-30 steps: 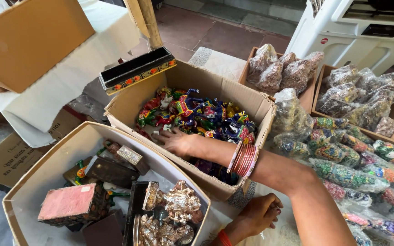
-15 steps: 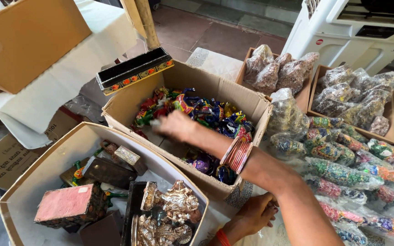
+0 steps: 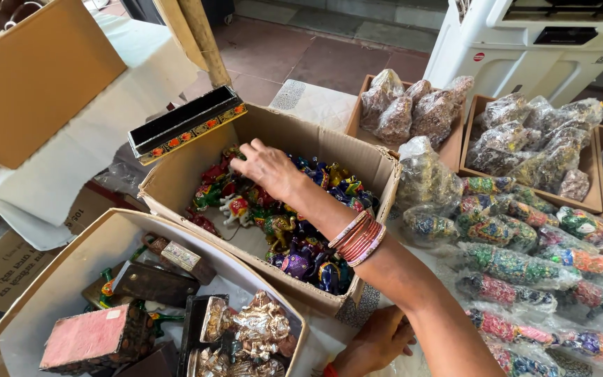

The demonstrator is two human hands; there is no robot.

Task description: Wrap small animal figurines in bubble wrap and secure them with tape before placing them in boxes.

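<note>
The right hand (image 3: 268, 167) sits just left of centre, reaching toward eleven o'clock, back upward, fingers curled downward and loosely spread. Its forearm runs back toward five o'clock, leaving the picture at the bottom edge, with a stack of pink bangles around the wrist. The left hand (image 3: 375, 343) lies low at six o'clock, palm down, fingers relaxed and pointing toward two o'clock, partly crossed by the right forearm.

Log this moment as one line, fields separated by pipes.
right hand: reaching into cardboard box, fingers on painted figurines | left hand: resting on table by box, holding nothing | bangles on right wrist
</note>
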